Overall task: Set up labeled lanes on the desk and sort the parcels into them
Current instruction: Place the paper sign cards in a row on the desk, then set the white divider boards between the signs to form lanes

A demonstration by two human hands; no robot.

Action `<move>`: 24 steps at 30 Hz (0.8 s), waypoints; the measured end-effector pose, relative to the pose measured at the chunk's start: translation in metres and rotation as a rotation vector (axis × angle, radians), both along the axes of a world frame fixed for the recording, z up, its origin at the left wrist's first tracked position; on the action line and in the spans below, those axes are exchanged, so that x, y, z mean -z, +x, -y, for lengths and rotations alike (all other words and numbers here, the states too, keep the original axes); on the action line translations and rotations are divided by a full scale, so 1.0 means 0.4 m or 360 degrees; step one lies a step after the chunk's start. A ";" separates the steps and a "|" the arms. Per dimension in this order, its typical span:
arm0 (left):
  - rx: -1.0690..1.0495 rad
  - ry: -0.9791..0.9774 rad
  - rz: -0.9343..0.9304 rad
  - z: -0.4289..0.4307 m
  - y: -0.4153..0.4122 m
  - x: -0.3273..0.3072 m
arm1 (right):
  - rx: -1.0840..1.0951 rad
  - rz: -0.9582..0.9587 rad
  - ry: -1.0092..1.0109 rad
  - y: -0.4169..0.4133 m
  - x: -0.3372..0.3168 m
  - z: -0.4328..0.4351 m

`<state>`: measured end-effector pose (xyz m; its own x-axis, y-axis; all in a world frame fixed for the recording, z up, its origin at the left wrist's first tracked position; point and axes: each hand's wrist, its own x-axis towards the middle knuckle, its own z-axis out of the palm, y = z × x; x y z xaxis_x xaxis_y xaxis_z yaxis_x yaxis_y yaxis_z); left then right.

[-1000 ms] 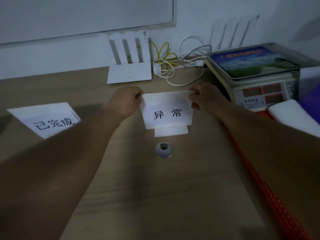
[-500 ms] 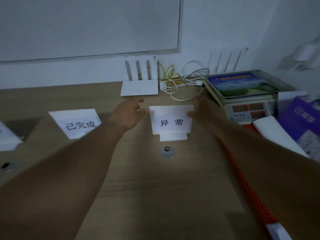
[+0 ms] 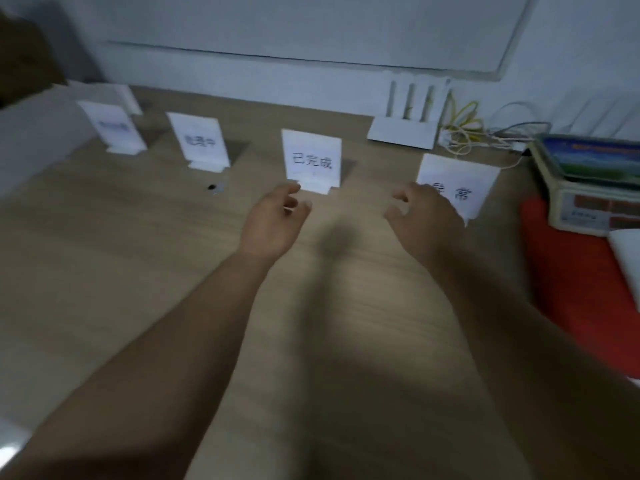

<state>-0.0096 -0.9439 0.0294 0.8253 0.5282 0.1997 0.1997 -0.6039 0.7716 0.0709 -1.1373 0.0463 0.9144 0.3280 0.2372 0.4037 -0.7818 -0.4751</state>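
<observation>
Several white label stands line the back of the wooden desk [image 3: 138, 271]. From left to right they are a blurred label stand [image 3: 114, 128], a second label stand [image 3: 201, 140], the "已完成" label stand [image 3: 311, 157] and the "异常" label stand [image 3: 460, 185]. My left hand [image 3: 273, 220] hovers just in front of the "已完成" stand, fingers loosely curled and holding nothing. My right hand [image 3: 422, 213] hangs in front of the "异常" stand and covers its lower left corner, also holding nothing.
A white router [image 3: 403, 133] with yellow and white cables [image 3: 467, 126] sits at the back wall. A weighing scale [image 3: 588, 188] stands at the right, above a red basket [image 3: 571, 271] with a white parcel [image 3: 627, 258]. A small round cap [image 3: 215, 188] lies on the desk.
Both hands have let go of the "异常" stand and drawn back toward me. The view has swung left, bringing two more label stands into sight.
</observation>
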 end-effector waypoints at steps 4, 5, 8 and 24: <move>-0.0223 -0.0137 0.0071 -0.051 -0.173 0.008 | -0.0119 -0.0034 0.0103 -0.152 0.003 -0.108; -0.0278 -0.0169 0.0095 -0.065 -0.214 0.008 | -0.0145 -0.0046 0.0121 -0.192 0.001 -0.137; -0.0379 -0.0268 0.0181 -0.117 -0.335 -0.001 | -0.0228 -0.0037 0.0113 -0.305 -0.015 -0.228; -0.0762 -0.0142 0.0390 -0.642 -0.956 -0.093 | -0.0670 0.0028 0.0220 -0.867 -0.104 -0.867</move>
